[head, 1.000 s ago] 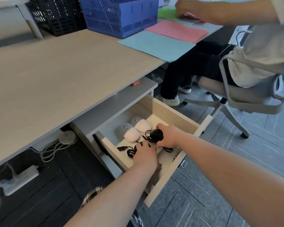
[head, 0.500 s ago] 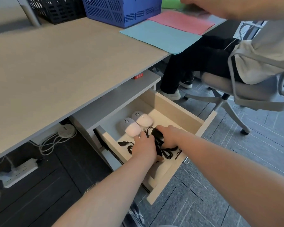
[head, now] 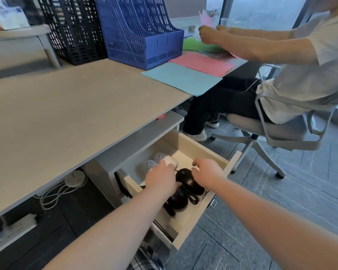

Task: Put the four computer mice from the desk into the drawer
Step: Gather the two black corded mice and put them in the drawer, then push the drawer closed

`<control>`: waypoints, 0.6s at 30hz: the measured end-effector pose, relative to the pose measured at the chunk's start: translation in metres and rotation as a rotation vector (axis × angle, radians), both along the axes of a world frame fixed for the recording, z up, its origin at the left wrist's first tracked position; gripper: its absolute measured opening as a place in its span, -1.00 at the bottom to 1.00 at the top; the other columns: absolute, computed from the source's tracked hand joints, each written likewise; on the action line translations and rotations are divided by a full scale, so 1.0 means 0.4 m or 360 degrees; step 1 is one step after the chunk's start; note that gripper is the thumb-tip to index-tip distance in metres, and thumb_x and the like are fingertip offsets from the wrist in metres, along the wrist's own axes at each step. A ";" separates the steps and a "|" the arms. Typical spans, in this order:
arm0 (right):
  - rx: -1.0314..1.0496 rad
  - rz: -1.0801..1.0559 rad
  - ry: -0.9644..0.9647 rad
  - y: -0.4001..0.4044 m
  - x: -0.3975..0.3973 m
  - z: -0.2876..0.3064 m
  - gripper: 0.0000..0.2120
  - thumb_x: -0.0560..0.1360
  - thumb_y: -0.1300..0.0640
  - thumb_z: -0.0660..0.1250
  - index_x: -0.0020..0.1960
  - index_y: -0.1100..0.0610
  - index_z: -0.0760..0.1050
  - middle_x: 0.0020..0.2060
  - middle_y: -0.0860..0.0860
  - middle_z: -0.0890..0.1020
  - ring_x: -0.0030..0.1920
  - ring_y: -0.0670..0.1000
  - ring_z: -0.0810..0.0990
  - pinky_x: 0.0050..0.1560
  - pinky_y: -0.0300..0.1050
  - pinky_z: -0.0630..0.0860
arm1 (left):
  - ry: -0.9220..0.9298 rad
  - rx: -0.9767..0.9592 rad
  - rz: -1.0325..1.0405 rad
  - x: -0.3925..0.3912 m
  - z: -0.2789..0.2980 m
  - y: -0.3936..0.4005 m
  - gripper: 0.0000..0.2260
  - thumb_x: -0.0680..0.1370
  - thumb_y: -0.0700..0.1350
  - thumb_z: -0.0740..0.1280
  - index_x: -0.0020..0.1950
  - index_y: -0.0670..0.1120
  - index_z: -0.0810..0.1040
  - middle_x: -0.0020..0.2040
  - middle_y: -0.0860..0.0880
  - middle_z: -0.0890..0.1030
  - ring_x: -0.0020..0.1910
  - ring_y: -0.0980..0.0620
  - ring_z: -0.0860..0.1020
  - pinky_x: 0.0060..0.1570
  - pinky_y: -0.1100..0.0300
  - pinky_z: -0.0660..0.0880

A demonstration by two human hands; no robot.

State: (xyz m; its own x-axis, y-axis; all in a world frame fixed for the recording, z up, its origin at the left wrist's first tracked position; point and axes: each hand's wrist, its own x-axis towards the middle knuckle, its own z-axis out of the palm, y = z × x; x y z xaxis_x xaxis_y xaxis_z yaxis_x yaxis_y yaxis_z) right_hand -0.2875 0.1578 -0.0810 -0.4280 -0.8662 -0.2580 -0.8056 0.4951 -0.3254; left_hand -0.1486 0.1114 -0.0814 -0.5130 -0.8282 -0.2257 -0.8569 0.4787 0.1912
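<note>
Lying between both hands point(head: 161, 178), black mice point(head: 189, 179) fill the drawer point(head: 201, 151).

You see two glossy black corded mice point(head: 189, 181), two pale white mice point(head: 169, 160), light beige wooden drawer point(head: 201, 151), blue perforated file rack point(head: 137, 34), teal paper sheet point(head: 181, 78), pink paper sheet point(head: 201, 64).

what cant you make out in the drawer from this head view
- Near white mouse: mostly covered by the left hand.
- Front black mouse: its upper part hidden under that hand.
- Right hand: whether it pinches anything is unclear.
- Drawer floor: near part blocked by both forearms.
</note>
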 end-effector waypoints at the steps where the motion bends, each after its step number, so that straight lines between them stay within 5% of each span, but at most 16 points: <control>1: -0.0051 -0.0036 0.0027 0.012 -0.004 0.006 -0.62 0.57 0.11 0.13 0.37 0.12 0.39 0.26 0.13 0.52 0.20 0.12 0.53 0.03 -0.09 0.50 | 0.0021 -0.0087 -0.0028 0.005 0.023 -0.006 -0.58 0.52 0.12 0.32 0.26 -0.10 0.41 0.23 -0.13 0.38 0.16 -0.16 0.45 -0.05 0.02 0.41; 4: -0.0044 -0.0202 0.0219 0.054 -0.017 0.025 -0.55 0.55 0.20 0.10 0.42 0.24 0.25 0.48 0.23 0.21 0.51 0.20 0.13 0.46 0.06 0.21 | 0.0063 -0.0315 -0.0115 0.022 0.087 -0.032 -0.64 0.55 0.06 0.27 0.26 -0.11 0.39 0.23 -0.14 0.40 0.17 -0.15 0.43 -0.01 0.04 0.38; 6: 0.0095 -0.0325 0.0246 0.074 -0.022 0.026 -0.43 0.54 0.28 0.08 0.52 0.29 0.02 0.55 0.23 -0.01 0.55 0.22 -0.07 0.54 0.10 0.03 | 0.0124 -0.0473 -0.0167 0.035 0.121 -0.053 -0.63 0.56 0.06 0.24 0.28 -0.13 0.36 0.28 -0.16 0.39 0.25 -0.16 0.38 0.12 -0.01 0.37; 8: 0.0181 -0.0453 0.0052 0.086 -0.022 0.018 -0.38 0.54 0.33 0.11 0.54 0.29 -0.03 0.52 0.25 0.10 0.51 0.26 0.12 0.50 0.16 0.17 | 0.0158 -0.0610 -0.0214 0.050 0.151 -0.077 -0.55 0.58 0.05 0.20 0.40 -0.13 0.27 0.42 -0.20 0.29 0.40 -0.18 0.26 0.33 -0.05 0.27; 11: 0.0234 -0.0425 0.0102 0.090 0.006 0.009 -0.59 0.56 0.38 0.17 0.41 0.34 0.30 0.32 0.25 0.47 0.31 0.32 0.46 0.38 0.34 0.27 | 0.0171 -0.0711 -0.0216 0.081 0.190 -0.121 -0.47 0.62 0.05 0.10 0.52 -0.14 0.05 0.54 -0.19 0.08 0.51 -0.15 0.06 0.45 -0.05 0.07; 13: 0.0427 -0.0317 0.0338 0.085 0.013 0.005 -0.68 0.56 0.39 0.18 0.30 0.36 0.42 0.23 0.23 0.56 0.24 0.32 0.52 0.33 0.38 0.30 | 0.0162 -0.0716 -0.0188 0.100 0.203 -0.159 -0.45 0.63 0.07 0.04 0.53 -0.16 0.00 0.56 -0.17 0.03 0.54 -0.11 -0.02 0.47 -0.03 0.01; 18: 0.0177 -0.0376 0.0336 0.041 0.022 -0.040 -0.67 0.56 0.32 0.21 0.31 0.32 0.43 0.22 0.21 0.54 0.23 0.30 0.52 0.31 0.46 0.28 | 0.0088 -0.0540 -0.0044 0.131 0.202 -0.242 -0.42 0.63 0.13 -0.07 0.54 -0.19 -0.02 0.57 -0.16 0.00 0.55 -0.07 -0.05 0.50 -0.02 -0.04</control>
State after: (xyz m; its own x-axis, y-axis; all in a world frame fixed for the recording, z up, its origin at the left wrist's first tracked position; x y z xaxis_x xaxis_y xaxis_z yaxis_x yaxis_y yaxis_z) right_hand -0.2786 0.1743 -0.0971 -0.6678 -0.7080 -0.2297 -0.7081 0.6994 -0.0972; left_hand -0.0962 0.0145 -0.0006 -0.5398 -0.8370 0.0891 -0.8357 0.5456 0.0627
